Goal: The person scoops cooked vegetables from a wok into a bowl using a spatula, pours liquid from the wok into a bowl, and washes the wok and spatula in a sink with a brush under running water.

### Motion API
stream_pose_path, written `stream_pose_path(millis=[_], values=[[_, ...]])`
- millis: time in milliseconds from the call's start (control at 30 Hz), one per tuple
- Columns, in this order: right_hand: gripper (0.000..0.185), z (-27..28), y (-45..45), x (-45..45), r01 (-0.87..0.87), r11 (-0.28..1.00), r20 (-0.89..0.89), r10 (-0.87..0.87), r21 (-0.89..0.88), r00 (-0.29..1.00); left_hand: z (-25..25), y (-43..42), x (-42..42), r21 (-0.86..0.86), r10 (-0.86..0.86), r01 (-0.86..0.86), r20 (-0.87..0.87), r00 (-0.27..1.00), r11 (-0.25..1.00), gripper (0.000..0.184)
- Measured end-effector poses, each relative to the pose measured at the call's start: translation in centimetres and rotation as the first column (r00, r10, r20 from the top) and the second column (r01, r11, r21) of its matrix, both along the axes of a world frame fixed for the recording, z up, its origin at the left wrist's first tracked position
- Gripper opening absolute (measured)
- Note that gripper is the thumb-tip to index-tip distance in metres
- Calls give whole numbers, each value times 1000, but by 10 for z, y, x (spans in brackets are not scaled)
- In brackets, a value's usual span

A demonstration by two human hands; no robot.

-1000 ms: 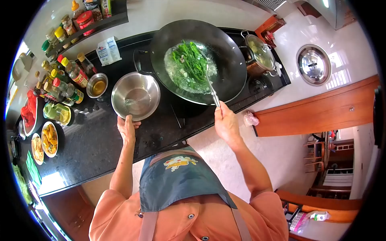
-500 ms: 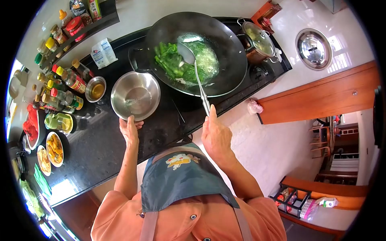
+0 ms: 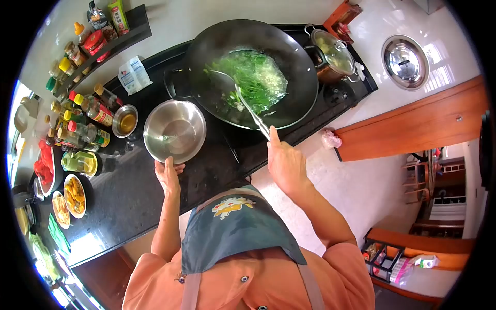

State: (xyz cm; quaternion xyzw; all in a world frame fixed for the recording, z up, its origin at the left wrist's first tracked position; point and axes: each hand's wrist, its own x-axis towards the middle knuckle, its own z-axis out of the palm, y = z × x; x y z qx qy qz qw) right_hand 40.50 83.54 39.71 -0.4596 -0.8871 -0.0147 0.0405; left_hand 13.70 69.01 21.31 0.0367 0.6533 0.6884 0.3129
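My right hand (image 3: 287, 164) grips the handle of a long metal ladle (image 3: 251, 111), forefinger stretched along it. The ladle's head dips into the left side of a large black wok (image 3: 298, 88), beside chopped green vegetables (image 3: 254, 89) lying in bubbling, pale liquid. My left hand (image 3: 168, 174) holds the near rim of a steel bowl (image 3: 175, 132), thumb over the edge and fingers partly hidden beneath. The bowl stands left of the wok, with only a trace of something green inside.
Left of the bowl are a small metal bowl of amber liquid (image 3: 125, 121), several sauce bottles (image 3: 93, 109) and an oil jug (image 3: 80, 163). Two plates of food (image 3: 75, 195) sit farther left. A lidded pot (image 3: 330, 54) stands right of the wok. A wall shelf (image 3: 135, 25) holds jars.
The ladle has swung left and down in the wok, and the greens have shifted from the left side toward the middle. My left hand and the bowl stay nearly in place.
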Motion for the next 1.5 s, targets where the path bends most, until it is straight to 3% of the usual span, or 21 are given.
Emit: stream_pose_path(millis=[100, 200, 367, 533, 667, 800, 967, 1100, 1300, 1500], values=[[38, -2, 32, -1, 16, 999, 3, -16, 29, 1000, -3, -2, -1, 0, 3, -3, 2, 1000, 1000, 39], [33, 8, 56, -4, -64, 988, -116, 81, 138, 990, -2, -1, -3, -6, -4, 4, -4, 1000, 1000, 40], [43, 18, 114, -21, -116, 957, -29, 128, 265, 991, 1, -3, 0, -18, -3, 3, -15, 1000, 1000, 40], [54, 15, 132, 6, -191, 970, 184, 163, 147, 969, 8, -2, 4, -20, 6, -6, -20, 1000, 1000, 37], [48, 27, 132, 30, -185, 968, 219, 147, 169, 965, 1, -5, 2, -26, -3, 3, -21, 1000, 1000, 36], [37, 63, 112, 46, -174, 961, 73, 162, 213, 984, 9, -6, 5, -37, 5, -6, -30, 1000, 999, 45], [37, 82, 89, 63, -151, 979, 52, 145, 136, 988, 19, -11, 11, -46, 11, -12, -25, 1000, 999, 62], [36, 54, 104, 71, -167, 984, -41, 170, 67, 985, 19, -17, 17, -52, 32, -29, 45, 999, 998, 66], [34, 114, 72, 81, -172, 985, -94, 173, 16, 980, 26, -51, 35, -128, 22, -17, 43, 999, 992, 67], [32, 50, 96, 63, -170, 981, 28, 168, 90, 985, 33, -46, 57, -111, -83, 86, 37, 996, 990, 62]])
